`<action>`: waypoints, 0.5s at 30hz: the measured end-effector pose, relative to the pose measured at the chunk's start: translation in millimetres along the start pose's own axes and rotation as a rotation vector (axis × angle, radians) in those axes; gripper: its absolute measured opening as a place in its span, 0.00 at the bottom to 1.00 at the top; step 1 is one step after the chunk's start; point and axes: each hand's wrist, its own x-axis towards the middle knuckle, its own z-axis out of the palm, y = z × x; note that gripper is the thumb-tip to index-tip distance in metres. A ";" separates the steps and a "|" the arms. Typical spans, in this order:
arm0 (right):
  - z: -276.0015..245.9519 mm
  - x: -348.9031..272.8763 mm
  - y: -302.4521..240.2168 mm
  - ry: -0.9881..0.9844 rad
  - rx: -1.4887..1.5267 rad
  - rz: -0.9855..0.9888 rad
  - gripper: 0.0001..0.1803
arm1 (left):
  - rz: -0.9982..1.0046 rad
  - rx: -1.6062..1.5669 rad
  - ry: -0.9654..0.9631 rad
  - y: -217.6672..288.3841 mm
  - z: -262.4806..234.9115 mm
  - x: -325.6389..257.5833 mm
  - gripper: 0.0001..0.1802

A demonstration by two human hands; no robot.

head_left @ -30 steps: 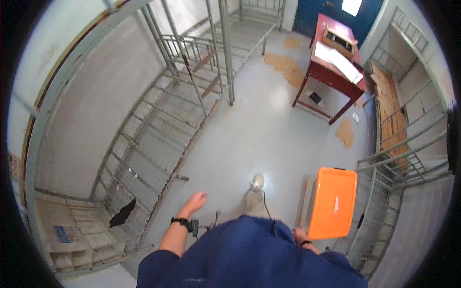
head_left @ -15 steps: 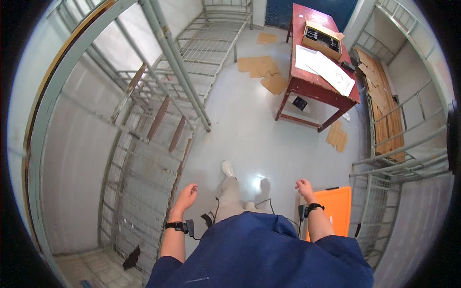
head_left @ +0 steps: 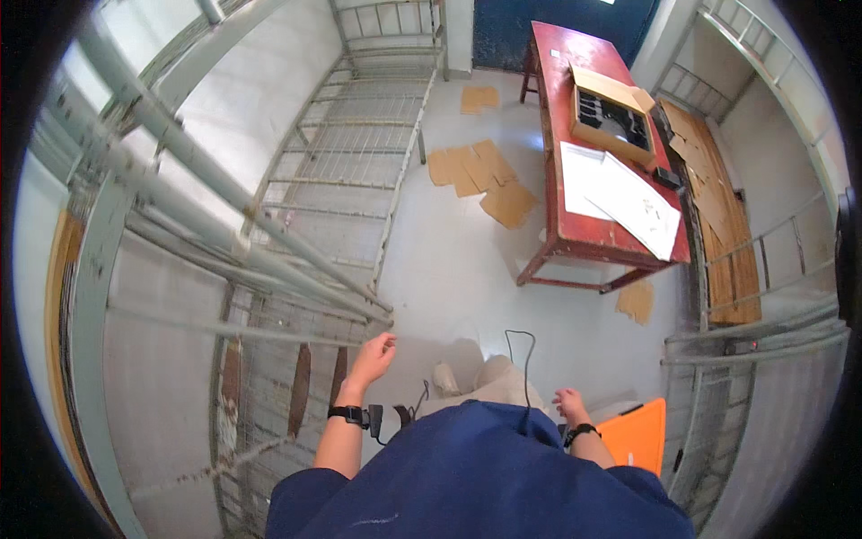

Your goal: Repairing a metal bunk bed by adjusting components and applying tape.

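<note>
Red surface [head_left: 557, 108]: long axis runs away from the person, twd the dark blue door [head_left: 512, 40] at its far end. R hand [head_left: 569, 406] is short of the surface's near end, below its L corner, well apart. L hand [head_left: 373, 361] is off to the L of that corner and farther — so R is nearer.

Both grips look released: fingers loosely curled, nothing seen in either, though R is small in view.

Orange lid [head_left: 639, 431] is also short of the surface's near end, just R of the R hand; the R forearm overlaps it in view — can't tell if touching. Sleeve hides part, so its long axis is unclear. L hand is near the foot of a metal bunk frame [head_left: 233, 241], L of the surface.

On the surface: white sheets [head_left: 628, 202] at the near end, open carton [head_left: 606, 85] w/ black items behind them, sm. black block [head_left: 666, 177] by the R edge. Cardboard pieces [head_left: 509, 204] lie on the floor, L of the surface.
</note>
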 end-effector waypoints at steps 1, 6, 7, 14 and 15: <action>5.2 6.0 -14.4 -0.006 0.003 0.003 0.11 | -0.005 -0.023 -0.028 5.8 -4.1 22.4 0.15; 28.7 66.4 -121.2 -0.100 0.071 0.014 0.11 | -0.004 -0.030 -0.008 11.7 -16.8 129.0 0.15; 34.9 84.5 -150.1 -0.132 0.070 -0.008 0.11 | -0.015 -0.022 0.012 12.9 -20.8 146.8 0.16; 138.3 146.9 -385.9 -0.493 -0.153 -0.364 0.10 | -0.087 0.109 0.291 17.0 -84.2 191.3 0.17; 147.9 158.7 -414.8 -0.533 -0.169 -0.383 0.10 | -0.100 0.096 0.322 31.7 -88.5 197.1 0.18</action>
